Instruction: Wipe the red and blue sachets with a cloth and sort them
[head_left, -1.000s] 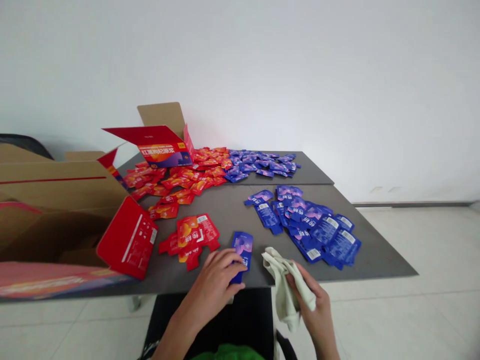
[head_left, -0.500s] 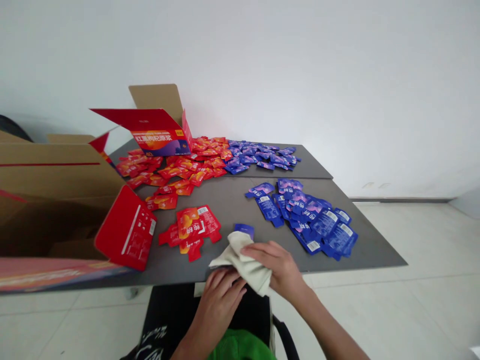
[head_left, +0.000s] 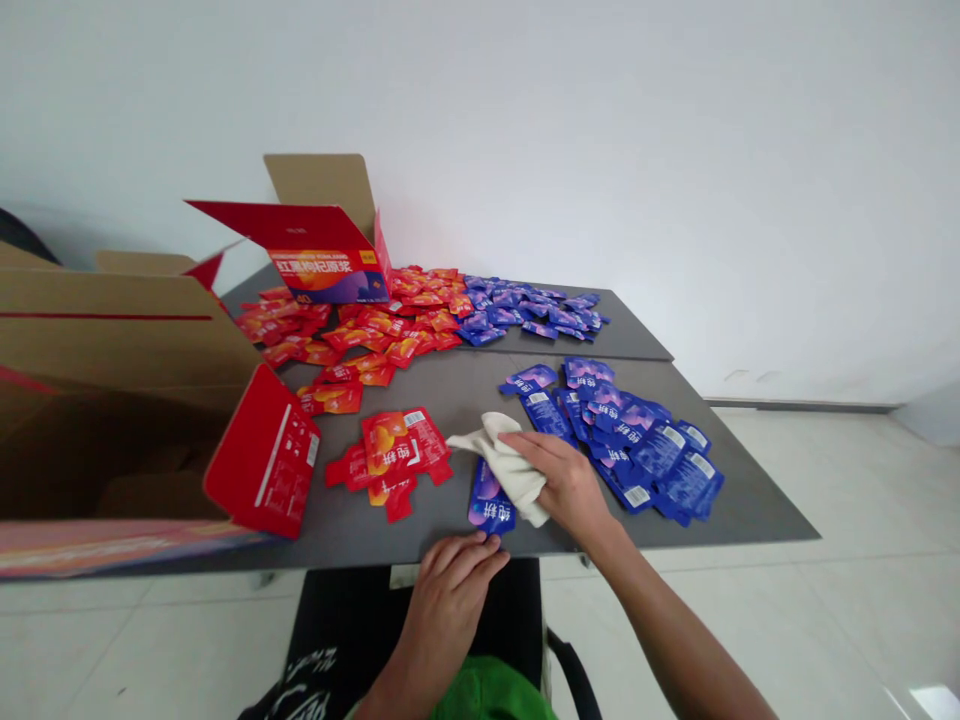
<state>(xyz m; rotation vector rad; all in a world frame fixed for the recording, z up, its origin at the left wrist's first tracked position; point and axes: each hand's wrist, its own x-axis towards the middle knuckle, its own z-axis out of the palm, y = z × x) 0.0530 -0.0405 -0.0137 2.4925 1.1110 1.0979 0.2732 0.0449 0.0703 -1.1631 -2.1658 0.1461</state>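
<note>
Two bare hands at lower centre of frame. Right hand (head_left: pixel 574 490): grip closed on bunched pale cloth (head_left: pixel 511 480), fingers over top, thumb hidden. Left hand (head_left: pixel 450 600): grip loosely open, nothing grasped, fingertips touching near edge of blue pouch (head_left: pixel 491 510). Pouch flat on desk (head_left: pixel 457 400), lower centre, upper part under cloth.

For a good wipe: pin near edge lightly with left fingertips, spread cloth flatter under right fingers, stroke away from pinned edge, press evenly, no squeezing of contents. Watch loose cloth corner, close to red pouches; could snag or shift them.

Counts: 1 cloth, 1 blue pouch under cloth. About 4 red pouches (head_left: pixel 386 445) overlapping, left of cloth. Roughly fifteen blue pouches (head_left: pixel 664 452) at right of centre, overlapped, count inexact. Far red pile (head_left: pixel 403 350) and far blue pile (head_left: pixel 502 316) at upper centre: dozens each by look, too heaped for exact count. 2 open cartons: large one (head_left: pixel 266 455) at left, smaller one (head_left: pixel 322 275) at upper left.
</note>
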